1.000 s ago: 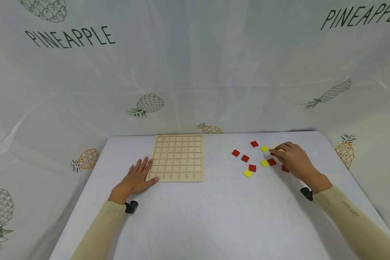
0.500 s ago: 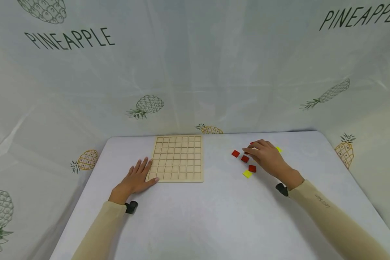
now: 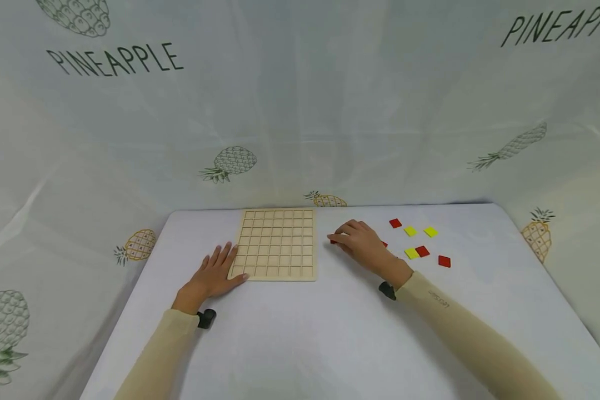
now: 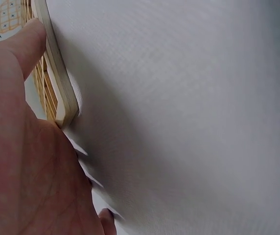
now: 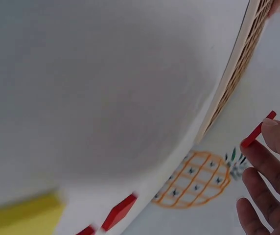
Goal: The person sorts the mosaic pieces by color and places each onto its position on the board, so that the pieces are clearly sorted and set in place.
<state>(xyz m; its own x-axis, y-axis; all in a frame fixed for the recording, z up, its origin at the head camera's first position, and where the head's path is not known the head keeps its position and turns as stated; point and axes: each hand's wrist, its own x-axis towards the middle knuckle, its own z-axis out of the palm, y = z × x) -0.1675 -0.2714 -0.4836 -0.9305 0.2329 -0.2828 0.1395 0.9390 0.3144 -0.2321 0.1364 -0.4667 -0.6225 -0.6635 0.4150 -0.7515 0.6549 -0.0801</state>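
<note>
My left hand (image 3: 214, 276) lies spread on the table against the left front corner of a wooden grid board (image 3: 279, 244), its thumb on the board's front edge. In the left wrist view the thumb (image 4: 31, 44) overlaps the board's rim (image 4: 64, 83). To the right of the board, my right hand (image 3: 362, 244) pinches a red square tile (image 5: 258, 129) between thumb and forefinger. Loose tiles lie behind and to the right of that hand, among them a red tile (image 3: 395, 223), a yellow tile (image 3: 410, 231) and another yellow tile (image 3: 430, 231). Some tiles are hidden under the right hand.
Farther right on the white table (image 3: 300, 344) lie a red tile (image 3: 444, 261) and a touching pair, one yellow tile (image 3: 411, 253) and one red tile (image 3: 422, 251). A pineapple-printed curtain (image 3: 300, 111) hangs right behind the table's back edge.
My right hand has moved left from the far tiles to near the board, carrying the red tile. The left hand has stayed at the board's corner.
</note>
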